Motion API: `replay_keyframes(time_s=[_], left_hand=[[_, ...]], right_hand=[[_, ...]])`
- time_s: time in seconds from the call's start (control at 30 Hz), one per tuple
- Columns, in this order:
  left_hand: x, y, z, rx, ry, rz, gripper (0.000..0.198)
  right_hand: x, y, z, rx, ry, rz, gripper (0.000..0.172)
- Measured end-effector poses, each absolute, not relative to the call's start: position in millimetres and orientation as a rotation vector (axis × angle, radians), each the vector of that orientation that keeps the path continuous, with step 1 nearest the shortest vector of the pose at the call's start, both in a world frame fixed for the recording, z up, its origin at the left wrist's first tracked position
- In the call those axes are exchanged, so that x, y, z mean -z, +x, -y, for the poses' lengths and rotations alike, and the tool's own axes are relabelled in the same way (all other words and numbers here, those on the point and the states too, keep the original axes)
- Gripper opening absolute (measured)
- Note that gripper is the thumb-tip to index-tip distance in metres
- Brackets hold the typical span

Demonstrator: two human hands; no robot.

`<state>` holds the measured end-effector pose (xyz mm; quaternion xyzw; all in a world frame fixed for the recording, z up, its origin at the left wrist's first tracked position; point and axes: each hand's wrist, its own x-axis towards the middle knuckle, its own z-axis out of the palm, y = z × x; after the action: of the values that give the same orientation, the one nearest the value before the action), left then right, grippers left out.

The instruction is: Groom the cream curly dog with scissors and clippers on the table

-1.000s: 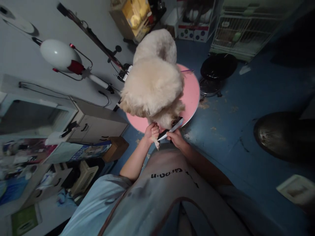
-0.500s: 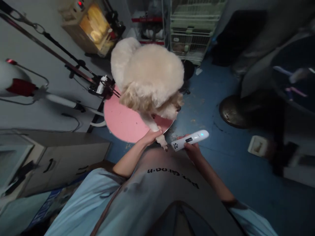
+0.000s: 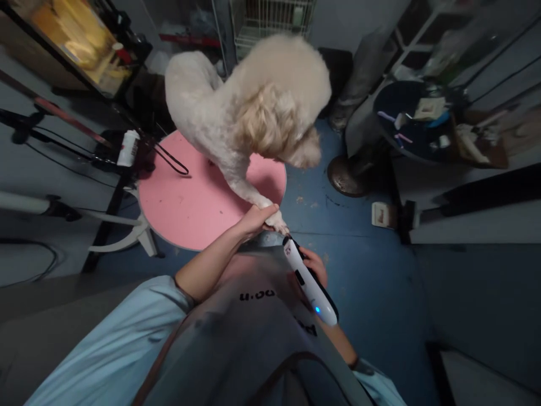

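White trimmer (image 3: 310,285) gripped in right hand (image 3: 315,266); left hand (image 3: 253,219) closed around dog's paw (image 3: 276,221), pink table (image 3: 190,197)

Floor (image 3: 372,270): blue, worn, stained.
Table (image 3: 186,203): round, pink top.
Wire cage (image 3: 270,17): rear, against wall.
Cluttered dark stand (image 3: 414,121): right.
Lighting: dim.

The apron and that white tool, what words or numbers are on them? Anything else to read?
"u.oo.u", seen upside down and partly hidden in a fold: apron.
Small dark logo, no readable words: white tool in the right hand.
Bottle label: too blurred to read.
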<state>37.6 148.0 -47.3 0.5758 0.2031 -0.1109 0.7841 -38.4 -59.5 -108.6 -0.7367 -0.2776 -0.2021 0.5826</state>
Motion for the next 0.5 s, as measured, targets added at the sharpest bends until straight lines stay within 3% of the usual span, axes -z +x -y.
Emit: replay_keyframes(time_s=[0.2, 0.33, 0.5], left_hand=[[38, 31, -152, 0.332, 1.273, -0.398, 0.021], [37, 29, -154, 0.302, 1.264, -0.386, 0.019], [33, 27, -155, 0.304, 1.261, -0.371, 0.016]], right_hand=[[103, -47, 48, 0.779, -1.816, 0.764, 0.051], [95, -48, 43, 0.750, -1.852, 0.824, 0.043], [97, -51, 47, 0.658, -1.807, 0.701, 0.045]])
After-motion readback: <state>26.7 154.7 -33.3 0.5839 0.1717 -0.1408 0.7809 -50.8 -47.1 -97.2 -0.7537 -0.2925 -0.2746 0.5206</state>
